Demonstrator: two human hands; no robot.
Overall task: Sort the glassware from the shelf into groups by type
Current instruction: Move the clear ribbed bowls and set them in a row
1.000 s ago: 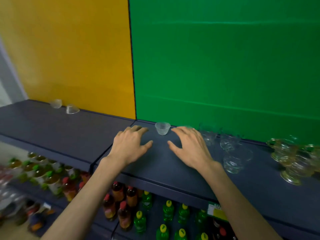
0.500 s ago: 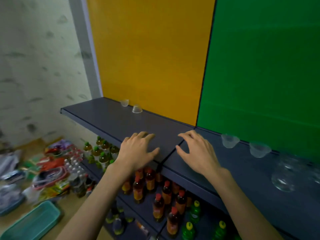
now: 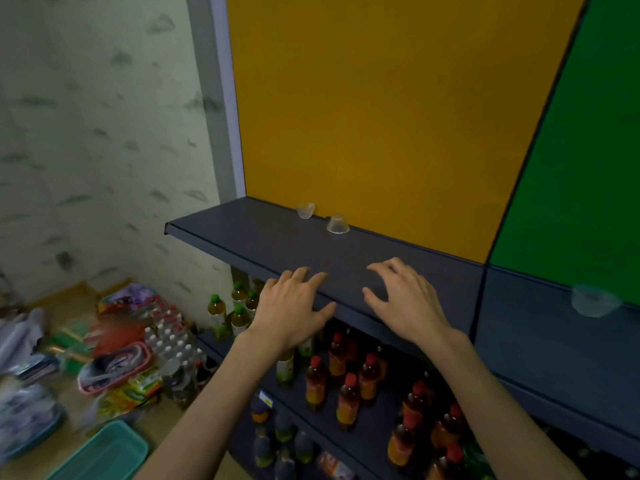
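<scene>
Two small clear cups stand at the back of the dark blue shelf (image 3: 263, 237), against the yellow panel: one upright (image 3: 305, 211), one upside down (image 3: 337, 224). A third clear cup (image 3: 593, 301), blurred, sits on the shelf's right section below the green panel. My left hand (image 3: 292, 306) hovers open over the shelf's front edge, fingers spread, holding nothing. My right hand (image 3: 405, 299) is open too, palm down over the shelf, about a hand's width right of the left. Both hands are well in front of the two cups.
Below the shelf, lower racks hold several bottles with red caps (image 3: 346, 379) and green caps (image 3: 239, 306). On the floor at the left lie a pack of water bottles (image 3: 166, 337), bags, and a teal tray (image 3: 104, 455). A patterned wall stands at left.
The view has swung left along the shelf. Both hands moved left with it, from the green section to the yellow one. The larger glasses on the right have left the view.
</scene>
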